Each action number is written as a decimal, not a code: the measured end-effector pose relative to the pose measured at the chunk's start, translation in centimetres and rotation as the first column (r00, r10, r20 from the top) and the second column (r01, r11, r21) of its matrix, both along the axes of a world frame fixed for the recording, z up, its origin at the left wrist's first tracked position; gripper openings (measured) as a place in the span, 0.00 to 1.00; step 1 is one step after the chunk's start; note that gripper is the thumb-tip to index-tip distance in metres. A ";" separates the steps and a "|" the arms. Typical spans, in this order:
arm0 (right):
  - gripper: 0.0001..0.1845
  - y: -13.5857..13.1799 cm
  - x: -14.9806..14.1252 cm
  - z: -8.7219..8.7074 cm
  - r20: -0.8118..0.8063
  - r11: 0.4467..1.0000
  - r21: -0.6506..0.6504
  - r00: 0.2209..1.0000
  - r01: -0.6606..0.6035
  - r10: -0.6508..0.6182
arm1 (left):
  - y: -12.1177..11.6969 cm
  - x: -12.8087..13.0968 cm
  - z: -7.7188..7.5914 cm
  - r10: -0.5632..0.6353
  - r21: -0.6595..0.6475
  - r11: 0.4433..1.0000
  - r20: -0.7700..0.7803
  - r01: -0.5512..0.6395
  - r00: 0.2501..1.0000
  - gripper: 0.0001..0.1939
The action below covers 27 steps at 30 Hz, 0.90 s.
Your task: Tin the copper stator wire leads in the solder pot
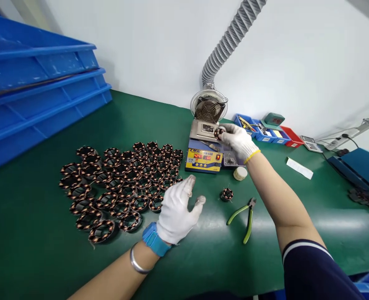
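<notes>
My right hand (pixel 238 141), in a white glove with a yellow cuff, pinches a small copper-wound motor stator (pixel 218 133) beside the metal top of a solder pot (pixel 204 160). The pot's yellow front panel shows red digits. My gloved left hand (pixel 178 210) hovers near the right edge of many standing stators (pixel 128 191), thumb and fingers apart, holding nothing. One single stator (pixel 227 194) sits on the green table (pixel 199 266) between my hands. Green-handled cutters (pixel 248 216) lie spread apart to its right.
Behind the pot stands a round fan (pixel 208 109) on a grey duct hose (pixel 231 41). Stacked blue crates (pixel 46 91) fill the left. A round whitish container (pixel 240 173), blue bins (pixel 264 132), a red bin (pixel 292 136) and a paper strip (pixel 299 168) are on the right.
</notes>
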State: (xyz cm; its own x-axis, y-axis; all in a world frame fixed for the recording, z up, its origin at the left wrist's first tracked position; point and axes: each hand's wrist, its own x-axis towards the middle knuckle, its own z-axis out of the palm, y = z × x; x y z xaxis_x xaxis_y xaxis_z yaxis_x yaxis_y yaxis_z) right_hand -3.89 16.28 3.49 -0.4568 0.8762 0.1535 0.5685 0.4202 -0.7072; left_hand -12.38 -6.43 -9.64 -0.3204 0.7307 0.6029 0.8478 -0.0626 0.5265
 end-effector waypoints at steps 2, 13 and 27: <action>0.23 2.7 -1.1 0.5 0.014 0.992 0.105 0.997 0.075 -0.077 | 0.1 -0.4 0.4 0.078 -0.055 0.995 -0.111 -0.084 0.991 0.28; 0.27 7.0 -4.3 -2.5 0.049 0.960 0.263 0.992 0.096 -0.113 | 0.3 -1.0 1.1 0.071 -0.322 0.937 -0.197 -0.133 0.978 0.27; 0.28 7.7 -4.0 -3.7 0.017 0.966 0.241 0.995 0.091 -0.098 | 0.1 -0.7 0.9 0.031 -0.327 0.941 -0.178 -0.088 0.984 0.24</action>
State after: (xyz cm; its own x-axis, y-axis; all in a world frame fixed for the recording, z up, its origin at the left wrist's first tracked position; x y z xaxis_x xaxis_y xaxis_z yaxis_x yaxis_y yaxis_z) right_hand -7.86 23.95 -0.24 -0.3806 0.8551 0.3521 0.6322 0.5185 -0.5757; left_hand -13.06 -6.37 -8.74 -0.2851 0.8811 0.3774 0.9222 0.1448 0.3585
